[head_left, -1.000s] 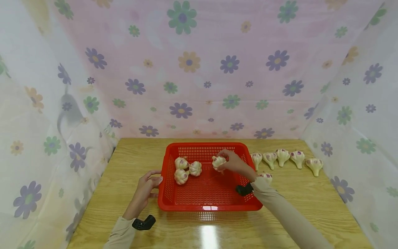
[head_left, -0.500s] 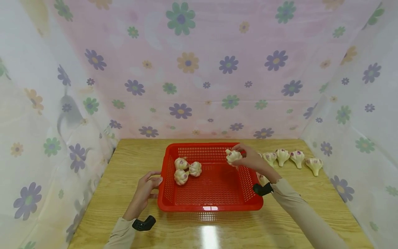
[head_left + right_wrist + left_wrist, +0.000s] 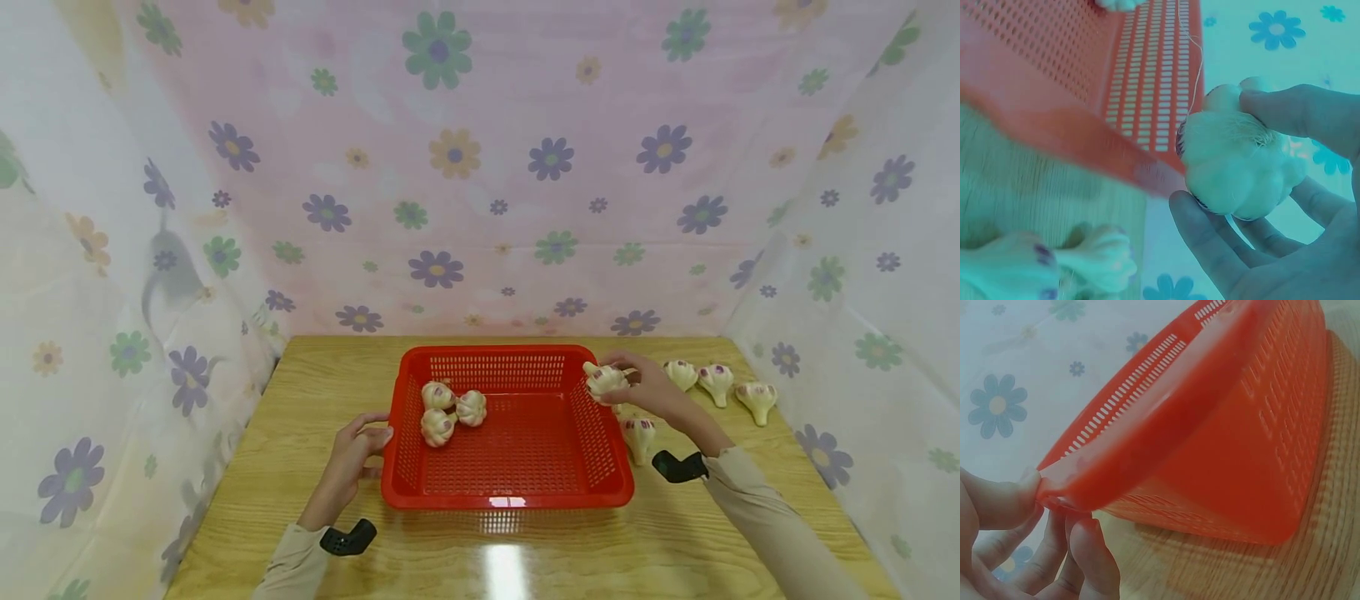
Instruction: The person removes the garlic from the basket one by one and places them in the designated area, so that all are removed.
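A red plastic basket [image 3: 506,502] with slotted walls stands on the table. My left hand [image 3: 352,454] pinches its left rim, with the thumb on top and fingers beneath, as the left wrist view shows. Inside at the left lie three garlic bulbs [image 3: 438,426]. Above the basket's right rim, my right hand [image 3: 648,387] grips another garlic bulb [image 3: 604,381]. In the right wrist view this bulb [image 3: 1235,162] sits between thumb and fingers, its root end showing and a thin strand hanging by it.
Right of the basket, several garlic bulbs [image 3: 717,383] lie in a row on the wooden table [image 3: 315,367]. One more bulb [image 3: 638,437] is close against the basket's right side. Floral cloth [image 3: 495,167] surrounds the table at the back and sides.
My right hand has moved right with its garlic bulb, from inside the basket to over its right rim. The left hand and basket have stayed in place.
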Action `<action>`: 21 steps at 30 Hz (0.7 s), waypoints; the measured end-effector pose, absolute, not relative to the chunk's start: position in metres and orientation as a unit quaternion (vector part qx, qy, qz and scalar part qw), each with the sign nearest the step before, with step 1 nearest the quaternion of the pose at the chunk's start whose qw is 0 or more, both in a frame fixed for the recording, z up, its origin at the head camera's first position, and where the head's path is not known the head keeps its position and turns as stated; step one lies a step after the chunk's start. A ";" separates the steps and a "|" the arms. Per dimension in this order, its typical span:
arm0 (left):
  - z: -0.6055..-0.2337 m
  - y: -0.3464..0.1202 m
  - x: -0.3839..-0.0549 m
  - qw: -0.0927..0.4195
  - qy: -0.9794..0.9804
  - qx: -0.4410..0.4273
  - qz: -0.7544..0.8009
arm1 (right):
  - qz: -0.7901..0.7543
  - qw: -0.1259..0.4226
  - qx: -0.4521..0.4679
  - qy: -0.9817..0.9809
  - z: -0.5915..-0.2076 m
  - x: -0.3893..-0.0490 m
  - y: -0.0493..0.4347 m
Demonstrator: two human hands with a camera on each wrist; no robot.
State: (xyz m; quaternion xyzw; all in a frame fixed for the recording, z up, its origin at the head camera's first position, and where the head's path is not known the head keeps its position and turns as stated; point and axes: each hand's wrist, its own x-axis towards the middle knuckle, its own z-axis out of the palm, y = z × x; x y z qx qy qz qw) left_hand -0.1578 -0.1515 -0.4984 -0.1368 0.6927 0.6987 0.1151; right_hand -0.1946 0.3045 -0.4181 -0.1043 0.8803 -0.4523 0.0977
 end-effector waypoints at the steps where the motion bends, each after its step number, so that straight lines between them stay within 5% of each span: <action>1: -0.499 -0.151 -0.158 0.114 0.692 -0.137 0.699 | -0.451 0.097 -0.107 0.881 -0.418 -0.193 0.307; 21: -0.499 -0.151 -0.158 0.118 0.689 -0.138 0.702 | -0.437 0.105 -0.087 0.889 -0.429 -0.171 0.358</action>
